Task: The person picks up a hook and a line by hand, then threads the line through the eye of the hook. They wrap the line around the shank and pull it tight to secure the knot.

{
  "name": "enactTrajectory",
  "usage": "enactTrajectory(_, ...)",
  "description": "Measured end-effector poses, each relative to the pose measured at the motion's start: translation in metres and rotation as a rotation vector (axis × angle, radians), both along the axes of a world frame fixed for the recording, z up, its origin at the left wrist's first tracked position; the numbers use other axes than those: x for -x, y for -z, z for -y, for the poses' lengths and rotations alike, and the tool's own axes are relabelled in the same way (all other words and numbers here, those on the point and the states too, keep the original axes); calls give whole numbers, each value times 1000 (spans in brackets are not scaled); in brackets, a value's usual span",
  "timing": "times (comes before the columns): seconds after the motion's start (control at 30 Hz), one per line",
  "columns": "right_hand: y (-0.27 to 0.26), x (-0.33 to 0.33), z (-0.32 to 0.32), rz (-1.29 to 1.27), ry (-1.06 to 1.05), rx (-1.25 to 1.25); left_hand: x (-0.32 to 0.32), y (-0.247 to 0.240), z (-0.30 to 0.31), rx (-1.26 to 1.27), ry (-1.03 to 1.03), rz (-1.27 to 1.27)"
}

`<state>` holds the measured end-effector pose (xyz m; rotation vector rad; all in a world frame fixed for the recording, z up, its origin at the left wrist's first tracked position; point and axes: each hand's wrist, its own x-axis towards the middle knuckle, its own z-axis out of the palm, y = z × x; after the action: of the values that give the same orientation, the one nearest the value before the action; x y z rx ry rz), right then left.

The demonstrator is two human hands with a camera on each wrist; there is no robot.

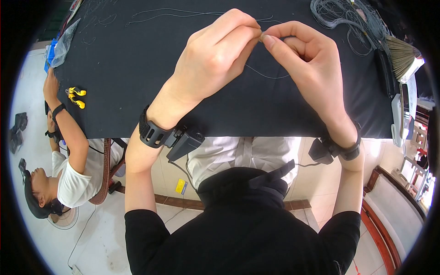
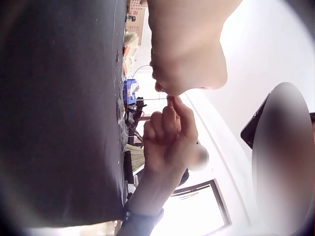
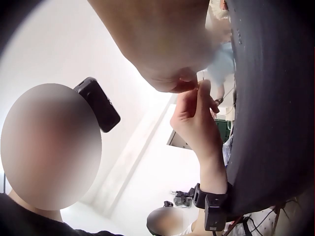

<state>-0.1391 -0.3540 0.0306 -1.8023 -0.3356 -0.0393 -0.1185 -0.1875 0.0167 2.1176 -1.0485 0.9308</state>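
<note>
My left hand (image 1: 215,57) and right hand (image 1: 314,64) meet fingertip to fingertip over the far half of the dark-covered table (image 1: 247,110). Thumb and forefinger of each pinch a thin grey line (image 1: 268,77), which hangs in a shallow loop beneath them. Its pinched part is mostly hidden by the fingertips, and I cannot tell whether there is a knot. In the left wrist view a straight stretch of the line (image 2: 150,99) runs out from the fingers. Long strands (image 1: 160,8) trail across the cloth beyond my left hand.
At the back right lies a tangled bundle of grey line (image 1: 337,18), with a brush (image 1: 402,58) beside it. Small yellow-handled cutters (image 1: 76,97) lie on the left. Another person (image 1: 75,169) sits at the left edge, one arm by a clear plastic bag (image 1: 64,46).
</note>
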Motion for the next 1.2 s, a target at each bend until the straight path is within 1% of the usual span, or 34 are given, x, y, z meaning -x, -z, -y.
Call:
enactTrajectory(0.13, -2, 0, 1, -3, -11, 15, -4, 4, -1, -15, 48, 57)
enactTrajectory(0.37, -3, 0, 2, 13, -37, 30, -3, 2, 0, 4, 41, 33)
enactTrajectory(0.43, -3, 0, 2, -4, -17, 34, -4, 2, -1, 21, 36, 39)
enactTrajectory(0.57, -9, 2, 1, 2, 51, 102, -5, -6, -1, -15, -49, 59)
enactTrajectory(0.63, -2, -2, 4, 64, 58, 138, -3, -6, -1, -2, -69, 32)
enactTrajectory(0.67, 0, -3, 6, 94, 63, 157, -3, -6, -1, 4, -69, 16)
enactTrajectory(0.77, -4, -3, 4, 13, 74, 134, -1, -7, 1, 15, -66, -19)
enactTrajectory(0.97, 0, -7, 7, 104, 73, 210, -1, -7, 3, 12, -47, -25)
enactTrajectory(1.07, 3, -7, 6, 91, 83, 170, -2, -7, 4, 4, -33, 1)
enactTrajectory(1.2, 3, -7, 6, 90, 90, 181, -2, -6, 4, 0, -24, 2)
